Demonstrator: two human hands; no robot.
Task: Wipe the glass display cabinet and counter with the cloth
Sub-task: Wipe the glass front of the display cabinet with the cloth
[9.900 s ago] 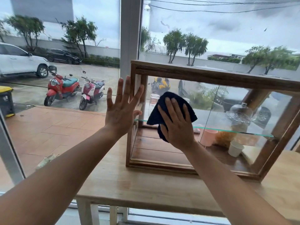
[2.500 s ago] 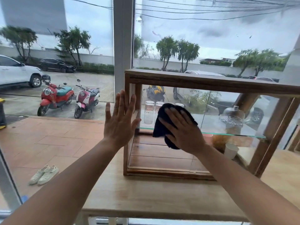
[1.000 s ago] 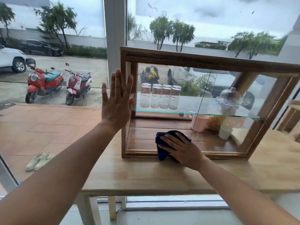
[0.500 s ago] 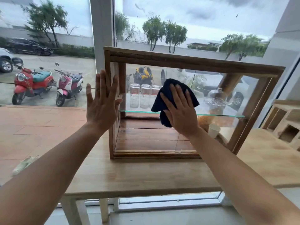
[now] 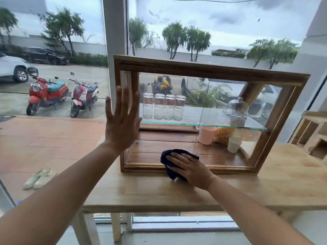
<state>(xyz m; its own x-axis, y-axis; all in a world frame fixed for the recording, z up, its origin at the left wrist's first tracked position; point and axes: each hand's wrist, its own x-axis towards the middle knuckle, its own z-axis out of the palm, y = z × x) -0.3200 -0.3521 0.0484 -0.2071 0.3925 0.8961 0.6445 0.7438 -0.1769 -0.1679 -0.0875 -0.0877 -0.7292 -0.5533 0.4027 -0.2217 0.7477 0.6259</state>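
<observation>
cabinet [image 5: 210, 70] is holding four glasses [image 5: 164, 106] above right hand [image 5: 192, 169] | cloth [image 5: 169, 160] is lying pinned beneath it, seemingly on the bottom rail | left hand [image 5: 122, 119] is pressing flat, fingers apart

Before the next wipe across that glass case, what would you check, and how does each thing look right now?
1. Cloth under the right hand: ok, pressed at the cabinet's bottom front edge.
2. Left hand bracing the cabinet: ok, flat against its left side.
3. Four glasses upright on the glass shelf: ok.
4. Pink cup and white cup upright inside: ok.
5. Glass free of streaks: cannot tell.
6. Counter ahead of the cloth bare: ok.
</observation>
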